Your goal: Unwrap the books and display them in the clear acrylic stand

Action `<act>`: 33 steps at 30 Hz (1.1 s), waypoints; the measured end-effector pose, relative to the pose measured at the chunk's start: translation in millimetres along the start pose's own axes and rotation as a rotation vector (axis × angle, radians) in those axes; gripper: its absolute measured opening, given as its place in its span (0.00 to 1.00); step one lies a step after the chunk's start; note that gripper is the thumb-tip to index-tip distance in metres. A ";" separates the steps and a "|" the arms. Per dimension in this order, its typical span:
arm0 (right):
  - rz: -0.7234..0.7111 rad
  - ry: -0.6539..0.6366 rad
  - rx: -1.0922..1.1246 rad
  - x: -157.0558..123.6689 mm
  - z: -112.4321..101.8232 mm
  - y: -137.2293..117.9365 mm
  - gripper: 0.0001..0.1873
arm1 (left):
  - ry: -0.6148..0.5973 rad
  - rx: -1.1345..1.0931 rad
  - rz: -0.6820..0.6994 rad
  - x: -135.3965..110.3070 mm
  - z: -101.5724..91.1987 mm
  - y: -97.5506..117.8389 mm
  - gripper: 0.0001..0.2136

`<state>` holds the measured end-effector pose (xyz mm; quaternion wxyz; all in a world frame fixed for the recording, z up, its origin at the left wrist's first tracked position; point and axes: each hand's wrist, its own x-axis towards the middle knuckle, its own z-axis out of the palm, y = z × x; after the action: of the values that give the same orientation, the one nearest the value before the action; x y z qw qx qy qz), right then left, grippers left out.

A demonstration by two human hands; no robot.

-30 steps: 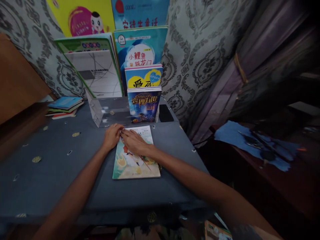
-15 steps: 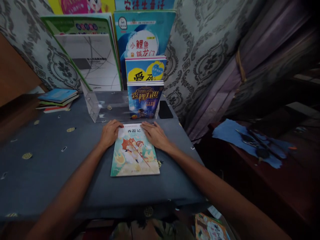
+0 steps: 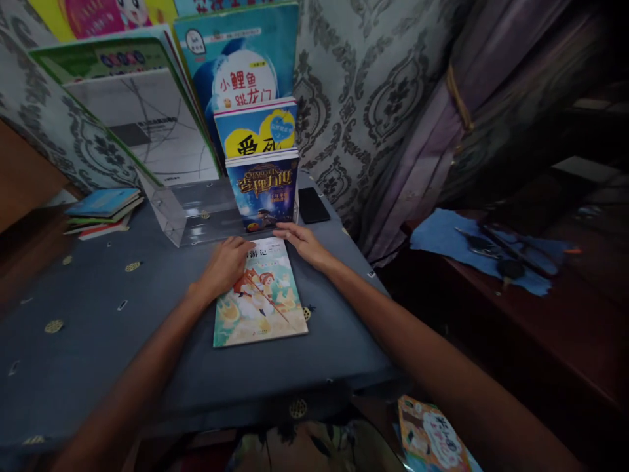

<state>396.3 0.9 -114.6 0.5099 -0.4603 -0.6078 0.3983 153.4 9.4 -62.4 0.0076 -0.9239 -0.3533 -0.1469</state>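
Observation:
A paperback book (image 3: 263, 305) with a cartoon figure holding a staff on its cover lies flat on the cloth-covered table. My left hand (image 3: 227, 265) lies over its upper left corner, fingers stretched across part of the title. My right hand (image 3: 305, 246) is open beside the top right corner, its fingers pointing left towards the foot of a dark blue book (image 3: 265, 193). That book stands upright in a clear stepped rack (image 3: 170, 213), in front of a blue and yellow book (image 3: 255, 134). Whether my right fingertips touch it I cannot tell.
Taller books, one teal (image 3: 236, 72) and one with a grey-white cover (image 3: 142, 128), stand behind. A black phone (image 3: 313, 205) lies right of the rack, a pile of thin books (image 3: 104, 208) to the left. A blue cloth (image 3: 442, 242) holding tools covers part of the red surface at right.
My left hand has slid inward over the book's title. My right hand has come off the cover to its upper right. The whole view has shifted and tilted slightly.

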 end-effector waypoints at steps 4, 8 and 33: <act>-0.011 0.005 0.029 1.0 -0.3 -0.1 0.21 | -0.031 -0.159 0.148 20.9 9.2 15.8 0.19; -0.048 -0.016 -0.008 0.8 -1.6 3.0 0.20 | -0.017 -0.189 0.181 26.5 23.1 23.0 0.20; -0.214 -0.051 -0.186 -5.0 -2.8 0.6 0.19 | -0.117 -0.171 0.282 19.3 20.9 32.3 0.19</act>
<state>399.4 -3.7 -115.9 0.4889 -0.4277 -0.7007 0.2952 193.7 0.2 -74.2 -0.0709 -0.9686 -0.2061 -0.1198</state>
